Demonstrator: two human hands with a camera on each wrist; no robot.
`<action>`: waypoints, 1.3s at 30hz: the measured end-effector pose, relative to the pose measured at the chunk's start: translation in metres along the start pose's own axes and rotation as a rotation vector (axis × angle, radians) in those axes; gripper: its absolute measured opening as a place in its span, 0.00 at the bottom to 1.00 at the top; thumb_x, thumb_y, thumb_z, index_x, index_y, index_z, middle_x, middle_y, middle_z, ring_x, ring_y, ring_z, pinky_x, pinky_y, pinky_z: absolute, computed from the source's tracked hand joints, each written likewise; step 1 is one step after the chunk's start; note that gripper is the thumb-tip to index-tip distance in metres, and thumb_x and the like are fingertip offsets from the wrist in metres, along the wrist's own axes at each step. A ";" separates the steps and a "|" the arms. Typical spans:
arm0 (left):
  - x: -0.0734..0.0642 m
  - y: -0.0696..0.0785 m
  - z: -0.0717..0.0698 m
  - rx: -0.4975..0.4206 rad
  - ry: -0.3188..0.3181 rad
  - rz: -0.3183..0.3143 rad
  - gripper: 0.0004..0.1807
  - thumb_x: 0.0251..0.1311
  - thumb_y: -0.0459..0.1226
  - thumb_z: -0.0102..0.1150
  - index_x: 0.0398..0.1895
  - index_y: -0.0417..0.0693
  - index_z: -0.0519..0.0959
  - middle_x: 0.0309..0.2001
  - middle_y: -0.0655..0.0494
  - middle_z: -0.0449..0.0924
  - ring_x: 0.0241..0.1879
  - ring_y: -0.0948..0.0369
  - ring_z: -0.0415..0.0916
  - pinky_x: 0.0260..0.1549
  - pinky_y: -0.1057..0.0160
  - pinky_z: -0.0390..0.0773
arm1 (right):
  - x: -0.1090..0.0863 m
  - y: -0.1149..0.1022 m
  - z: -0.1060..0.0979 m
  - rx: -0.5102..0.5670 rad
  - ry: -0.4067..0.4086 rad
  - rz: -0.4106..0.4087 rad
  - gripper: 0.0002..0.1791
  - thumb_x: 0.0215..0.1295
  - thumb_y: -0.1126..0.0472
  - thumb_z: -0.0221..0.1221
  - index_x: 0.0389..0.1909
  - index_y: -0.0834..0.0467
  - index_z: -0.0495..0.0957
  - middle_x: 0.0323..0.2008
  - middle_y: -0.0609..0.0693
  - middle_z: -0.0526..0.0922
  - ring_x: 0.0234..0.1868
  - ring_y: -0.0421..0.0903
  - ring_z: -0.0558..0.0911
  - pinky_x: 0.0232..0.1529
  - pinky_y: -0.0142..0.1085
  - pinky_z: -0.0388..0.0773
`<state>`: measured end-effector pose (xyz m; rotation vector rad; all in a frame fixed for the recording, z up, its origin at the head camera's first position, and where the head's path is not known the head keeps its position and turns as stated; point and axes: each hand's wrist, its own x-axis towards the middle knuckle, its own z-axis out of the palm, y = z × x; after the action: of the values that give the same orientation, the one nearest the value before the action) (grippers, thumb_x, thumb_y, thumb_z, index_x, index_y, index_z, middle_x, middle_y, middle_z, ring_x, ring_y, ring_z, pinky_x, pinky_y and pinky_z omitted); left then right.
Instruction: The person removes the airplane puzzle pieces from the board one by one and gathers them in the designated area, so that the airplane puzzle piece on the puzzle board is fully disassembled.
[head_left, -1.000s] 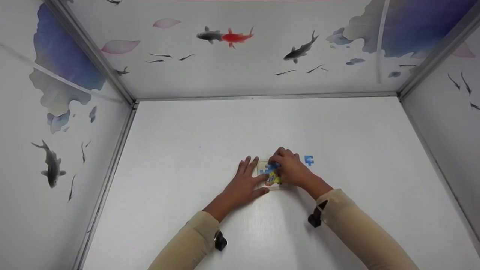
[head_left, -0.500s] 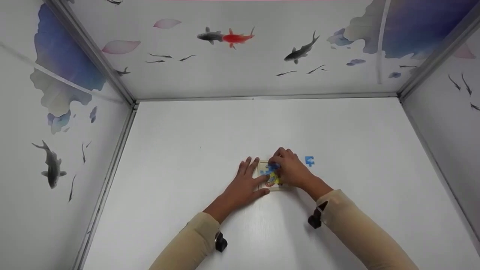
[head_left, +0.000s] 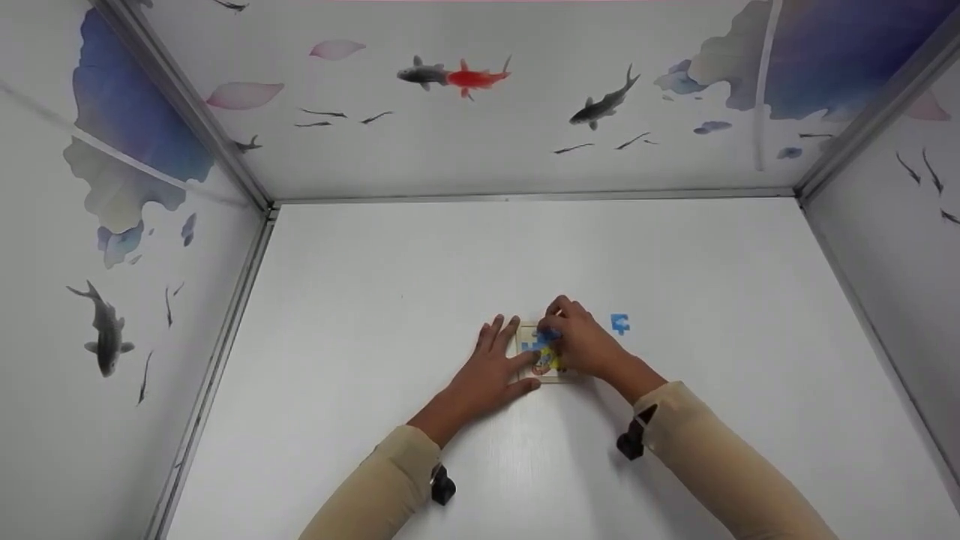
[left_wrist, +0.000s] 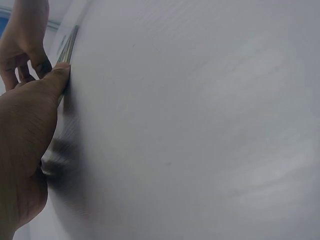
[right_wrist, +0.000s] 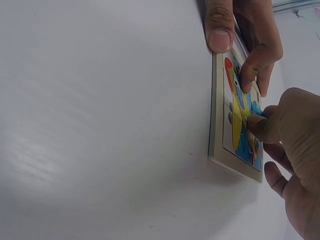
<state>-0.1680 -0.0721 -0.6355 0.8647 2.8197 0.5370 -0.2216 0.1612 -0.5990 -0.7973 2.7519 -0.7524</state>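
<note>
A small square jigsaw puzzle (head_left: 555, 379) in a pale wooden frame lies on the white table between both hands. Its picture shows yellow, blue and red parts. My left hand (head_left: 491, 371) rests along the frame's left side, fingers spread; in the right wrist view its thumb (right_wrist: 218, 30) presses the frame's edge. Curled over the puzzle's upper part, my right hand (head_left: 589, 341) pinches a blue puzzle piece (head_left: 553, 334) between thumb and fingers, low against the picture. Those fingers hide part of the puzzle. Just right of the hand lies a loose blue puzzle piece (head_left: 620, 324).
The white tabletop (head_left: 375, 262) is bounded at the back and sides by pale walls (head_left: 510, 157) printed with fish and blue-grey shapes. A small black device (head_left: 442, 486) sits at the left cuff, and another black device (head_left: 631, 442) at the right cuff.
</note>
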 end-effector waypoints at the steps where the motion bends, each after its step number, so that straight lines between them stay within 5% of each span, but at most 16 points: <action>1: 0.000 0.000 0.000 0.001 -0.001 0.001 0.32 0.83 0.65 0.47 0.80 0.65 0.76 0.90 0.42 0.44 0.89 0.40 0.34 0.85 0.39 0.42 | -0.001 0.000 0.000 -0.006 0.003 -0.011 0.20 0.65 0.75 0.73 0.57 0.58 0.88 0.58 0.54 0.77 0.60 0.56 0.77 0.68 0.58 0.78; 17: -0.001 0.000 -0.002 0.013 0.014 0.015 0.33 0.82 0.65 0.47 0.79 0.64 0.77 0.89 0.40 0.47 0.89 0.38 0.38 0.85 0.36 0.45 | -0.011 0.007 -0.001 -0.182 0.095 -0.091 0.16 0.72 0.66 0.72 0.58 0.54 0.90 0.59 0.51 0.84 0.61 0.56 0.76 0.62 0.67 0.74; 39: -0.001 0.002 -0.003 -0.025 0.001 -0.007 0.33 0.82 0.65 0.47 0.80 0.65 0.77 0.90 0.42 0.45 0.89 0.40 0.35 0.86 0.39 0.40 | -0.052 0.057 -0.036 -0.127 0.187 0.006 0.17 0.71 0.71 0.71 0.57 0.55 0.91 0.59 0.52 0.85 0.60 0.59 0.75 0.60 0.69 0.71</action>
<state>-0.1669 -0.0716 -0.6319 0.8498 2.8098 0.5711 -0.2140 0.2463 -0.5957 -0.7781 2.9938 -0.6889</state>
